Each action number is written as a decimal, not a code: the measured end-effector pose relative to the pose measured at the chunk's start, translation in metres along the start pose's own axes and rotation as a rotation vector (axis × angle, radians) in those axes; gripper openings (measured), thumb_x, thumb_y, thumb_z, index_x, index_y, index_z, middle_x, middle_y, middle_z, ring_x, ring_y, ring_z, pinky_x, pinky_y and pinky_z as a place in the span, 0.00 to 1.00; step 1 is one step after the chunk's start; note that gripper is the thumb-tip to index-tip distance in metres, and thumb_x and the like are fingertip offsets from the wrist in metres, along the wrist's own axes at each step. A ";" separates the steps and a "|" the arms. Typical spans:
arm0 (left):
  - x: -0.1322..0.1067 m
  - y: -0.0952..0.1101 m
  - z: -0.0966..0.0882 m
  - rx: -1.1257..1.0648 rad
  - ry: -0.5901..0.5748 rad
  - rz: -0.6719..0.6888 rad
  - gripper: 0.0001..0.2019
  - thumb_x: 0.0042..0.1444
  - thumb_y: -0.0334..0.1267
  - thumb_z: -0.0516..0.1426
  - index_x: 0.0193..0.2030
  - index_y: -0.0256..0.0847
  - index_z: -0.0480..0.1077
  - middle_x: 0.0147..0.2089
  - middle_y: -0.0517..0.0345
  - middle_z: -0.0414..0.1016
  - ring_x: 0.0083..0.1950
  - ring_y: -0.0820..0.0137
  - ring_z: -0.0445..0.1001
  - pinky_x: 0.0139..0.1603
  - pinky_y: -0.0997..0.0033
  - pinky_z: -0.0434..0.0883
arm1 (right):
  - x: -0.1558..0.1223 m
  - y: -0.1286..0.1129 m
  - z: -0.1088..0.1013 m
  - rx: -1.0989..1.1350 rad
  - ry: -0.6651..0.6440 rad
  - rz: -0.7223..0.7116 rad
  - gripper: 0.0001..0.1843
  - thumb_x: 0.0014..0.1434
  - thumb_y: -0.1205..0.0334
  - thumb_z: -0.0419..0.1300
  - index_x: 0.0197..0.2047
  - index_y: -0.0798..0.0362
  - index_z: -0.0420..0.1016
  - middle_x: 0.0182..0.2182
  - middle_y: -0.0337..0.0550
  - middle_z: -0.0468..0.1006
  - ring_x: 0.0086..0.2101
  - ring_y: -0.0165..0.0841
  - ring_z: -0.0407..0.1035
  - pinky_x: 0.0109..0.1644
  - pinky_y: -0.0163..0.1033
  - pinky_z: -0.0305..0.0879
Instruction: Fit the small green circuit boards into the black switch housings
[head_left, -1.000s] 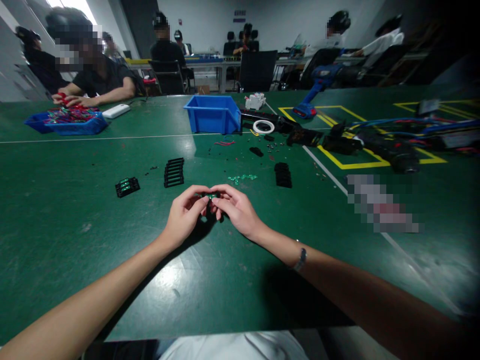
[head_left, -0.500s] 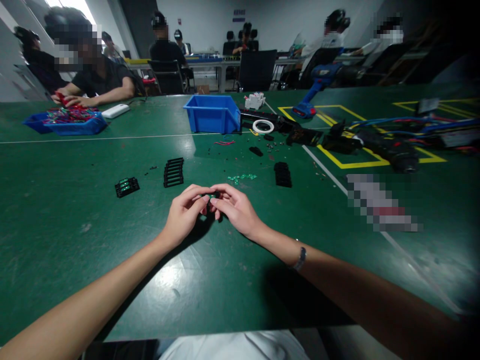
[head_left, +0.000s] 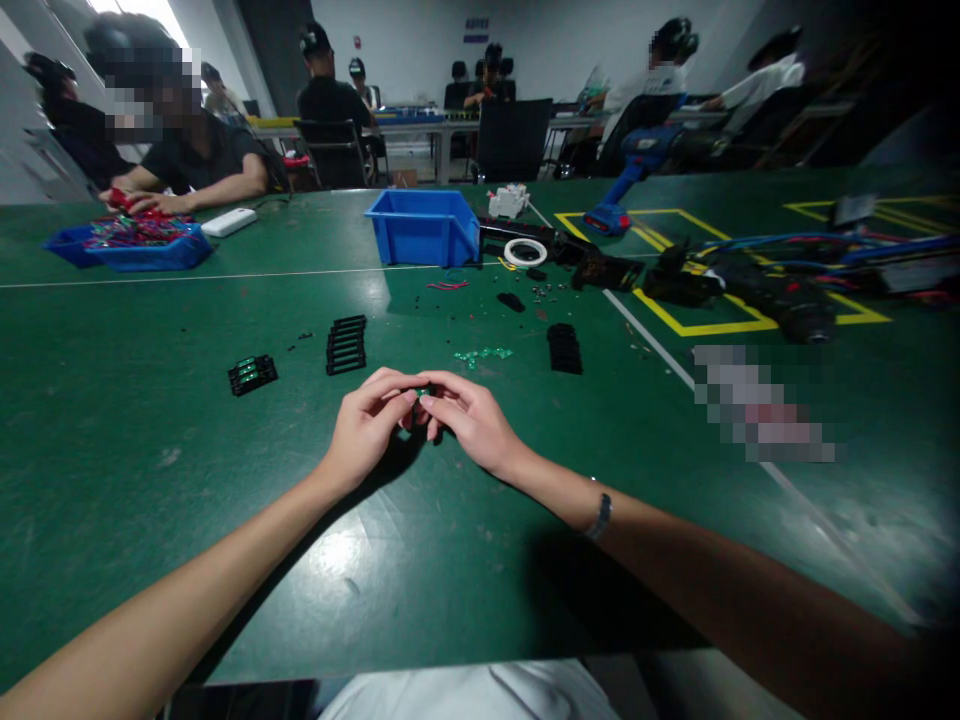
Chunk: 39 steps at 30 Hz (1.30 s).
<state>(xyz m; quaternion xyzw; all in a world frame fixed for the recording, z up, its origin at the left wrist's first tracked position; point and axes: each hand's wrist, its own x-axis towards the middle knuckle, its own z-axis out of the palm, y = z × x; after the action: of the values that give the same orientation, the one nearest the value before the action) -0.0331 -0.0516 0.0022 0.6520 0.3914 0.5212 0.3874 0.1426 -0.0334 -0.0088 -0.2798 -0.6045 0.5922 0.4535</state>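
My left hand and my right hand meet at the middle of the green table. Their fingertips pinch together on a small black part with a green piece, mostly hidden by the fingers. Beyond them lie a scatter of small green pieces, a stack of black parts to the left, another black stack to the right, and a black part with green inserts further left.
A blue bin stands at the back centre, a tape roll beside it. Tools and cables crowd the right. A person's hands work over a blue tray at the far left. Other people sit behind.
Both hands stay pinched on the small part; the fingers shifted only slightly. The view has drifted a little.
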 end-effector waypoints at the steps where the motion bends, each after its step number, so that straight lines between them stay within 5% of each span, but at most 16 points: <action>1: 0.000 0.000 0.000 0.005 0.001 -0.002 0.10 0.65 0.34 0.59 0.49 0.42 0.81 0.42 0.56 0.73 0.34 0.74 0.72 0.36 0.73 0.69 | 0.000 -0.001 0.000 -0.002 0.000 0.000 0.18 0.64 0.60 0.60 0.55 0.57 0.73 0.31 0.39 0.78 0.26 0.29 0.71 0.29 0.37 0.68; 39: -0.001 0.000 0.001 0.006 -0.011 -0.027 0.09 0.65 0.35 0.59 0.48 0.41 0.80 0.37 0.58 0.70 0.30 0.74 0.68 0.34 0.72 0.66 | 0.000 -0.002 -0.001 -0.054 -0.008 0.023 0.16 0.64 0.61 0.57 0.53 0.55 0.74 0.30 0.38 0.75 0.27 0.30 0.69 0.31 0.36 0.66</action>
<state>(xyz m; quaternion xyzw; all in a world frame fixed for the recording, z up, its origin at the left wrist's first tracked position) -0.0320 -0.0525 0.0014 0.6506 0.3994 0.5115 0.3945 0.1438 -0.0333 -0.0067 -0.2968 -0.6188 0.5818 0.4364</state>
